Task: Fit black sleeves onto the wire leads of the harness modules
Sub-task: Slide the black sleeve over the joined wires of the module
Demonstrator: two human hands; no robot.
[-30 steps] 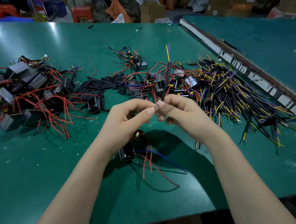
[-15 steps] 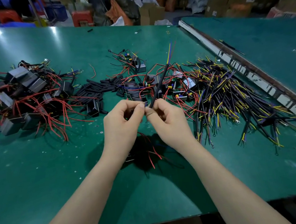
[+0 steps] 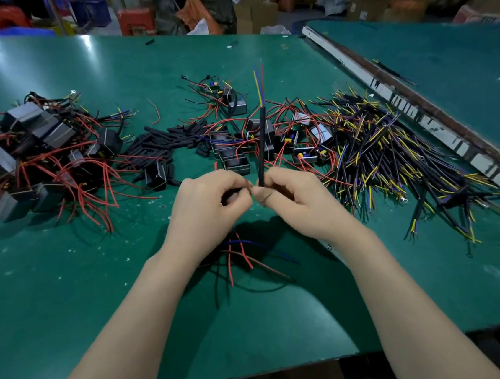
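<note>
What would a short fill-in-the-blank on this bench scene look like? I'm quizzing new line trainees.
1. The table top is ____ in colour.
2. The right hand holds a black sleeve with ____, blue and red wires sticking out of its top.
3. Loose black sleeves lie piled ____ the left hand.

Missing words: green; yellow; beyond

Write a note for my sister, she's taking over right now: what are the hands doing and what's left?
Right hand: holds a sleeved lead upright; yellow, blue and red wire ends stick out of its top.
Left hand: fingers pinched against the right hand's fingertips, what they hold is hidden.
Module wires hang below the hands.
Loose sleeves: middle of the table.
Done: many sleeved leads piled right.
Left: module heap on the left, red leads bare.
</note>
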